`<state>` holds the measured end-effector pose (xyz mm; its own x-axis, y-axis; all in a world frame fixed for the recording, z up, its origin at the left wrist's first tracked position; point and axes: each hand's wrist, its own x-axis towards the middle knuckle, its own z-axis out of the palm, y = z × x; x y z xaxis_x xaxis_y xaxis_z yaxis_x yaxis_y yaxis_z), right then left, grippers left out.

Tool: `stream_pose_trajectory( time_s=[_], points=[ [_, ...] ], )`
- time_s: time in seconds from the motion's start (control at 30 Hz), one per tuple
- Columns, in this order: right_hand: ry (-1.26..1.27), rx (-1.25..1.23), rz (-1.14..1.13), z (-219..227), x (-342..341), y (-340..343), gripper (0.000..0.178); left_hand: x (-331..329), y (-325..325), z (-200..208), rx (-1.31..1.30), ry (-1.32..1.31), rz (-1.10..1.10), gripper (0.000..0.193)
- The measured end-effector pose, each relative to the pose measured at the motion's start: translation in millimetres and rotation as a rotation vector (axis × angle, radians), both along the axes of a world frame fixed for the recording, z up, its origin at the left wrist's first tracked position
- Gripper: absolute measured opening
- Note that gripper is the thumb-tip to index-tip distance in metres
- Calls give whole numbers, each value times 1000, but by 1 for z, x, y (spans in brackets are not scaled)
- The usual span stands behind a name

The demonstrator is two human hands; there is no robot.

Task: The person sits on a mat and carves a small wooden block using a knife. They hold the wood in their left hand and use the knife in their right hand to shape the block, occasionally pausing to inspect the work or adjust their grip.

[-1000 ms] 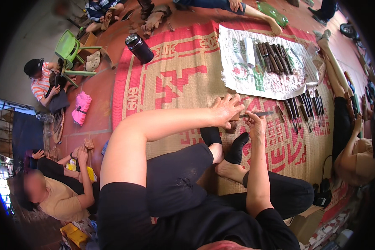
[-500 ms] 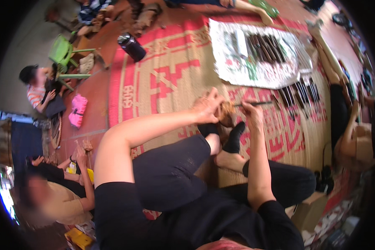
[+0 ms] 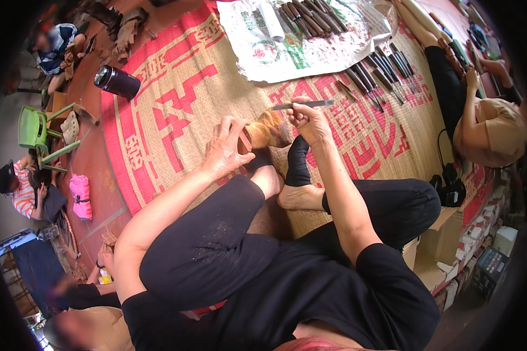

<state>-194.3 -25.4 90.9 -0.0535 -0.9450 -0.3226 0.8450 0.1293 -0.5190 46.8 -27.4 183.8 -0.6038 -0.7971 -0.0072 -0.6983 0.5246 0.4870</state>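
My left hand [image 3: 224, 147] is curled round the reddish, flat left end of a carved block of yellow-brown wood [image 3: 267, 131]. The block lies tilted just beyond my feet, above the woven mat [image 3: 205, 126]. In my right hand [image 3: 310, 121], a slim dark chisel [image 3: 317, 103] is pinched between thumb and fingers. It lies nearly level, its left tip over the far side of the wood; contact cannot be made out.
A white sack [image 3: 263, 65] bearing several dark-handled chisels [image 3: 313, 17] lies ahead, with more chisels [image 3: 363, 79] beside it. A black bottle [image 3: 117, 82] lies far left near a green chair [image 3: 34, 127]. Seated people flank the mat; a cardboard box [image 3: 439, 243] stands right.
The whole view has swung and shifted. My left hand has moved from over the wood to its left end, leaving more of the wood visible. The chisel stays in my right hand.
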Motion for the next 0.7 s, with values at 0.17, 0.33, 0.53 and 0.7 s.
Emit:
stream_pose_trajectory(
  time_s=[0.17, 0.33, 0.53, 0.7],
  points=[
    [-69, 3, -34, 1, -1, 0, 14, 3, -4, -1, 37, -36, -1, 70],
    [-149, -5, -21, -4, -5, 0, 12, -2, -5, 5, 59, -61, -3, 68],
    [-223, 3, -26, -1, -6, 1, 11, -1, -8, 5, 56, -52, -36, 67],
    [-192, -30, -10, -2, -9, -1, 14, 1, -12, 5, 60, -48, -61, 67]
  ],
)
